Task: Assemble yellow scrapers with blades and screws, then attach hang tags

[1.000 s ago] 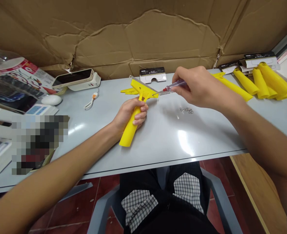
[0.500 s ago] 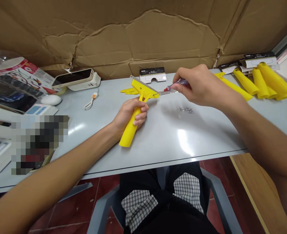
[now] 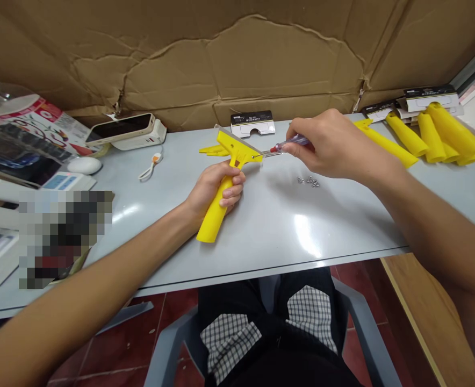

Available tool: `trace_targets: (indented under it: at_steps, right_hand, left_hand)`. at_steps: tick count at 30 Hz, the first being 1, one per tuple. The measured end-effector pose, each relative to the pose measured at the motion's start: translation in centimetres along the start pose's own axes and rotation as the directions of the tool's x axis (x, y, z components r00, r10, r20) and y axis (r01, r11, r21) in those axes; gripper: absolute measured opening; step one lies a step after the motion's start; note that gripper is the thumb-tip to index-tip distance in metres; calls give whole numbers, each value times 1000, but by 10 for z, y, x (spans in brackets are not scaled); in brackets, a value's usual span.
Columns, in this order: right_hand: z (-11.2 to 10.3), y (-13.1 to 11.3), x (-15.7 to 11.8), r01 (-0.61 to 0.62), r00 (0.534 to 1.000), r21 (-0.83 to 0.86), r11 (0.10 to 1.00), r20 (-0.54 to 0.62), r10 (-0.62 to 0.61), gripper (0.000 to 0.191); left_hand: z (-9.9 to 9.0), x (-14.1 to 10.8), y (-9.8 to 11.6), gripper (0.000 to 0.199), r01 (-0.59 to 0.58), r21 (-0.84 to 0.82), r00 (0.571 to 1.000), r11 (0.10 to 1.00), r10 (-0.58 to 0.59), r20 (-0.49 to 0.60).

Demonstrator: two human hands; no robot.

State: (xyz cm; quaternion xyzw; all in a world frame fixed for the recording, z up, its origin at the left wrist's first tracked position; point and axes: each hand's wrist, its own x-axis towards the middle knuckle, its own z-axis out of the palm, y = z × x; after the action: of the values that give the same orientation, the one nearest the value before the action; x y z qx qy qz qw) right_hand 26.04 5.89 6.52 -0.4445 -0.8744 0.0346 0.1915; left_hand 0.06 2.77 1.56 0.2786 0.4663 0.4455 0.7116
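Observation:
My left hand [image 3: 221, 188] is wrapped round the handle of a yellow scraper [image 3: 211, 223], its wide head tilted up and away from me. A thin metal strip runs along the head's far edge. In my right hand [image 3: 318, 142] is a screwdriver [image 3: 294, 141] with a clear purplish handle and a red collar. Its shaft points left, with the tip at the right corner of the scraper's head, by a small screw. Several small metal screws or nuts [image 3: 310, 181] lie on the table below my right hand. Behind the scraper's head lies another yellow piece [image 3: 212, 151].
Several yellow scrapers [image 3: 434, 131] and printed cards [image 3: 431, 99] lie at the right. A black-and-white card [image 3: 252, 123] rests by the cardboard wall [image 3: 278, 64]. Left are a phone [image 3: 120, 129], a short cable [image 3: 151, 166] and a white mouse [image 3: 84, 165] on the grey table [image 3: 261, 231].
The screwdriver and the fingers of my right hand have shifted very slightly. My left hand and the scraper have hardly moved.

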Motion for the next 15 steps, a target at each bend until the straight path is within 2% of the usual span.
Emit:
trace_targets:
  at_steps: [4, 9, 12, 15]
  right_hand:
    - [0, -3, -1, -33, 999, -28, 999, 3, 34, 24]
    - [-3, 1, -4, 14, 1000, 51, 999, 25, -15, 30]
    - [0, 3, -2, 34, 999, 76, 997, -15, -33, 20]
    - [4, 2, -2, 52, 996, 81, 995, -72, -46, 19]
  left_hand:
    - [-2, 1, -1, 31, -29, 21, 999, 999, 29, 34]
    - [-3, 1, -1, 29, -46, 38, 998, 998, 44, 55]
    - [-3, 2, -2, 26, -51, 40, 998, 998, 50, 42]
    - [-4, 2, -3, 26, -55, 30, 997, 998, 53, 51]
